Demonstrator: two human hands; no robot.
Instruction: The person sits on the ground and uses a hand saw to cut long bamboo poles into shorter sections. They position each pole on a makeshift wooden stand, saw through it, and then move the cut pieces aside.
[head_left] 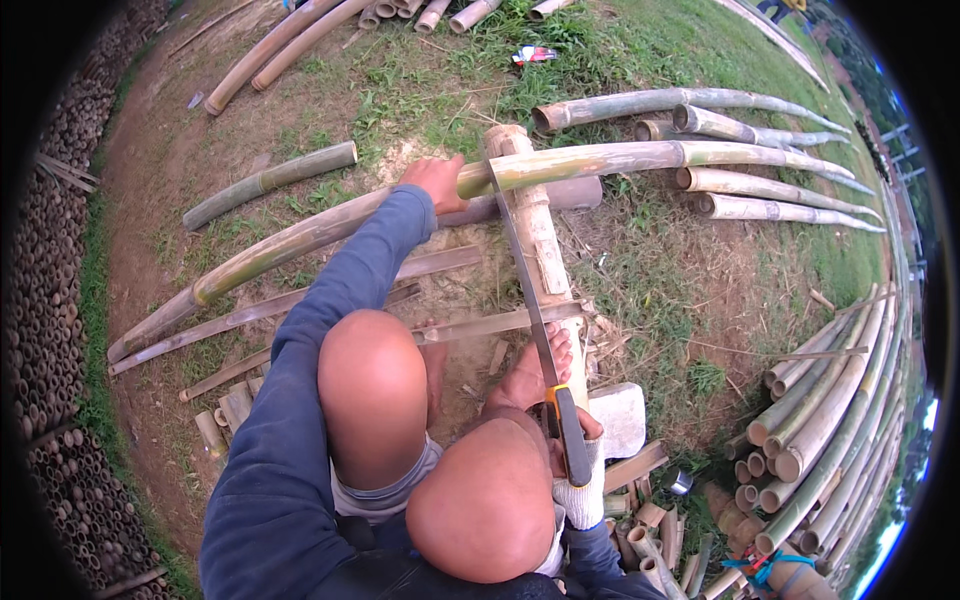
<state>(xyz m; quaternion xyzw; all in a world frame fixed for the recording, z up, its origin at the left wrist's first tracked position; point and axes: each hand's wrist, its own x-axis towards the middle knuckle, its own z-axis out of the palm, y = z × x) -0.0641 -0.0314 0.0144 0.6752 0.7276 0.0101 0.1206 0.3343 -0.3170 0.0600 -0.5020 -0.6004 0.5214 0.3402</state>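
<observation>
Likely sawing, 12 o'clock: left hand (437, 185) clasps bamboo pole (580, 164), right hand (590, 455) fingers grip handsaw (539, 325); next needs steady stroke.

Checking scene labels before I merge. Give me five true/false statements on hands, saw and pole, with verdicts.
1. The right hand holds the saw by its handle. True.
2. The saw's blade crosses the pole to the right of the left hand. True.
3. The left hand wears a white glove. False: it is bare; the glove is on the right.
4. The handle is plain red. False: it is black and yellow-orange.
5. The pole lies across a log. True.
</observation>
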